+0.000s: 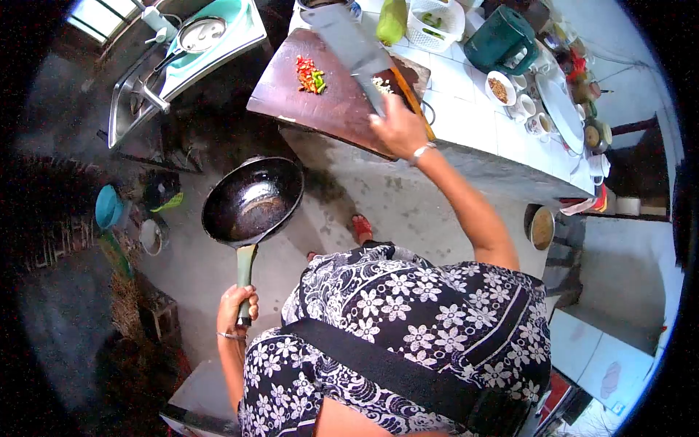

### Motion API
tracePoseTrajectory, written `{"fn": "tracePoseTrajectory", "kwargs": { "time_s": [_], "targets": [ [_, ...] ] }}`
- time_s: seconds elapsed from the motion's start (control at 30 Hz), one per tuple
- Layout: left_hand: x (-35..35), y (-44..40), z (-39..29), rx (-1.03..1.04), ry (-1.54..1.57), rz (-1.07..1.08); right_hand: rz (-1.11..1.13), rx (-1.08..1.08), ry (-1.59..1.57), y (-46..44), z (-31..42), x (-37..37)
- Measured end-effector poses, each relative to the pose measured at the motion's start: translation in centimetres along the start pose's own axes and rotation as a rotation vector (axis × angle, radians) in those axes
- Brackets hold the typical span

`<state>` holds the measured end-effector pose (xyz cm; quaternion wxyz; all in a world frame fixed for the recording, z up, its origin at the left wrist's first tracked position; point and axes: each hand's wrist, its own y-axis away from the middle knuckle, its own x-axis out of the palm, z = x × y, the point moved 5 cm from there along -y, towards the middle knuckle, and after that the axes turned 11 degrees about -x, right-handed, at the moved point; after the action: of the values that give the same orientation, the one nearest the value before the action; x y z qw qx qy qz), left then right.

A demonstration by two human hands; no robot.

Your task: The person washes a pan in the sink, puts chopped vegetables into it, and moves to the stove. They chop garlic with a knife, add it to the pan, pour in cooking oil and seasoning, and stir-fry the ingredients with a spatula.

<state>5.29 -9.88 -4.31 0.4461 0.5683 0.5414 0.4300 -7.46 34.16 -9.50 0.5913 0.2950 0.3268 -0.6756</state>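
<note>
In the head view, the left hand (240,304) has its fingers closed around the handle of a black wok (253,202), which hangs over the floor (328,218), apart from the surface (466,109), its dark inside facing up. The right hand (399,131) grips a cleaver (342,45), fingers closed at its handle end, the blade extending over the board (280,98) and hiding part of it.

On the board, chopped red and green peppers (307,75) lie to one side of the blade, with chopped white bits (384,86) close to the right hand on the other. A long orange stick (412,103) lies just beside that hand, between it and the white tiles.

Beyond the board are a green gourd (392,22), a white basket (441,35) with green pieces inside and a dark green kettle (501,44). Farther along stand a bowl (500,89) of brown bits, cups (539,125) and a big plate (559,109). Across the floor, a sink (122,98) holds a teal basin (237,18) with a pan (202,33) over it.
</note>
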Motion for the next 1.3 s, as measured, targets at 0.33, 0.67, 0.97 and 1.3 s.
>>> {"fn": "tracePoseTrajectory", "kwargs": {
  "time_s": [0.33, 0.67, 0.97, 1.3],
  "targets": [
    [1.5, 0.2, 0.2, 0.103, -0.294, -0.057, -0.019, 0.23, 0.316, 6.8, -19.8, -7.1],
    [-3.7, -1.7, -3.1, 0.113, -1.05, -0.668, 0.033, 0.465, 0.405, 8.7, -19.8, -8.9],
    [-13.7, -4.0, -0.9, 0.058, -1.114, -0.905, 0.026, 0.351, 0.44, 7.9, -18.3, -6.5],
    [-8.0, -0.3, -0.1, 0.046, -0.374, -0.312, -0.042, 0.186, 0.71, 8.1, -15.6, -7.6]
  ]
}}
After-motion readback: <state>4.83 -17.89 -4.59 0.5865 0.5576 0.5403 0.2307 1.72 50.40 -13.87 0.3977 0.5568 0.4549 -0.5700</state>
